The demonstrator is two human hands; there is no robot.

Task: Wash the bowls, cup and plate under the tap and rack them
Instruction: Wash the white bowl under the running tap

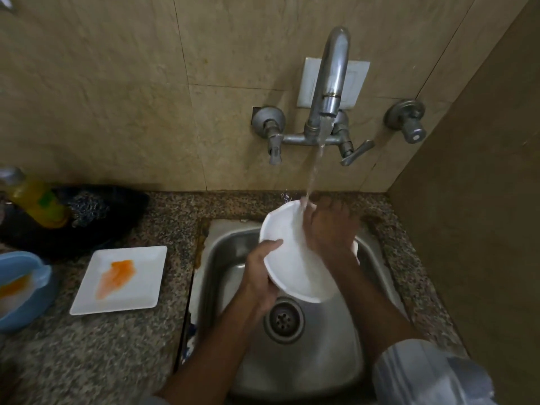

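Forearms reach over the sink (292,372) as the left hand (260,273) clamps a white bowl (292,258) by its rim under the tap (330,83), the right hand (327,229) spread flat inside, gripping nothing. Wet, it could slip; a stained plate (122,279) waits left on the surface (102,361).

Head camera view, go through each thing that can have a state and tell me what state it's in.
Tap: running.
White bowl: tilted over the sink, under the stream.
Left hand: gripping the bowl's rim.
Right hand: rubbing inside the bowl.
Square plate: on the counter, orange-stained.
Blue bowl: orange residue inside.
Sink: drain open.
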